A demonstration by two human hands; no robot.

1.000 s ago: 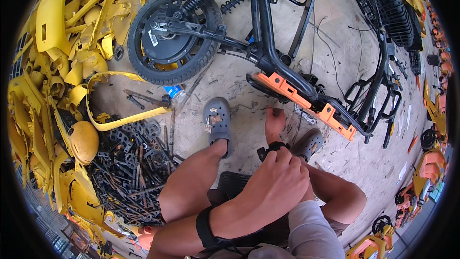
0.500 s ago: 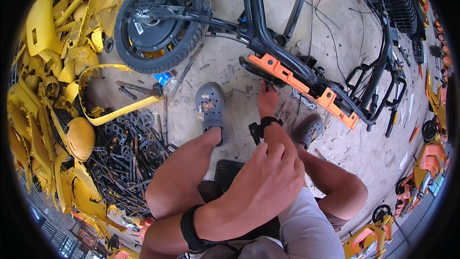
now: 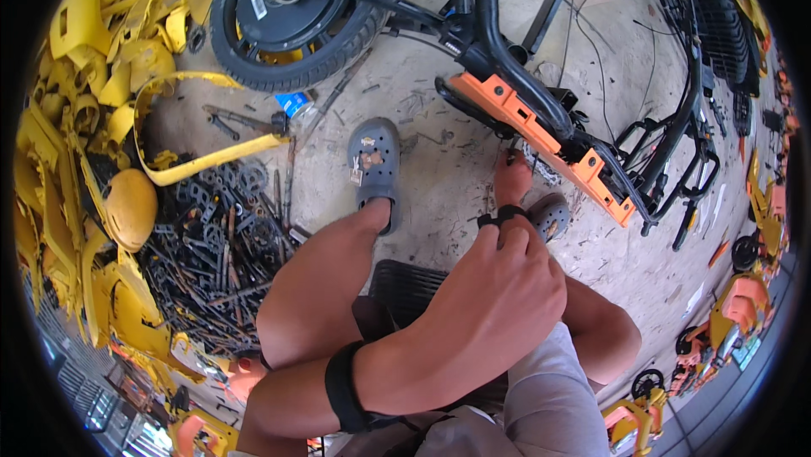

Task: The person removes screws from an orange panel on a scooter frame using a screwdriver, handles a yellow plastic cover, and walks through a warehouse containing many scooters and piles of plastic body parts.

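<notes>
My left hand (image 3: 507, 296) crosses over my right arm, its fingers curled, with the fingertips hidden. My right hand (image 3: 512, 178) reaches beneath the orange plastic part (image 3: 542, 142) of a black scooter frame (image 3: 492, 26), fingers closed around a small dark thing that I cannot make out. That part lies along the frame's lower tube, near a rear wheel (image 3: 300, 47) with a hub motor. Some whitish tangled material (image 3: 545, 171) shows just right of my right hand.
Yellow body panels (image 3: 89, 30) are piled on the left, above a heap of dark metal pieces (image 3: 198, 263). A curved yellow strip (image 3: 211, 153), rods (image 3: 245, 119) and cables lie on the concrete floor (image 3: 642, 271). More yellow and orange scooters line the right edge.
My right hand has moved forward and then to the right, closer to the orange part and whitish material. My left hand has shifted right with it. The view has shifted slightly.
</notes>
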